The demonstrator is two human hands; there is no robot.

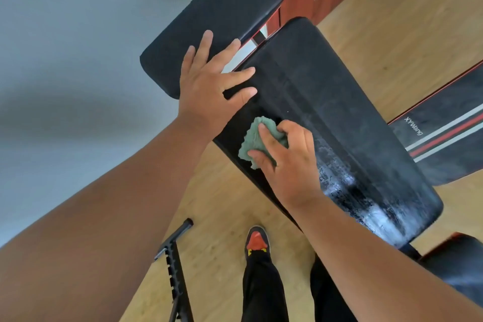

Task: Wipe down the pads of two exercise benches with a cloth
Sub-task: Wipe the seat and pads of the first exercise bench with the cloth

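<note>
Looking down from the head, the right hand (285,157) has its fingers (266,138) curled on the green cloth (252,142), pressed on the long pad (339,112). Left hand (209,86) lies flat and open across both pads. Wet streaks, I think, near the end could get missed or make that hand slip.

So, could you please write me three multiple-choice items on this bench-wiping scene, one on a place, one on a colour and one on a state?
1. Where does the crumpled cloth lie?
A. on the wooden floor
B. on the long black padded bench pad
C. on the red cabinet

2. What colour is the cloth?
A. pale green
B. white
C. orange

3. How is the left hand?
A. curled round the cloth
B. clenched in a fist
C. spread flat, fingers straight

Answers: 1 B, the right hand presses it onto the pad; 2 A, it shows green against the black; 3 C, its fingers lie straight across the gap to the smaller black pad.
</note>
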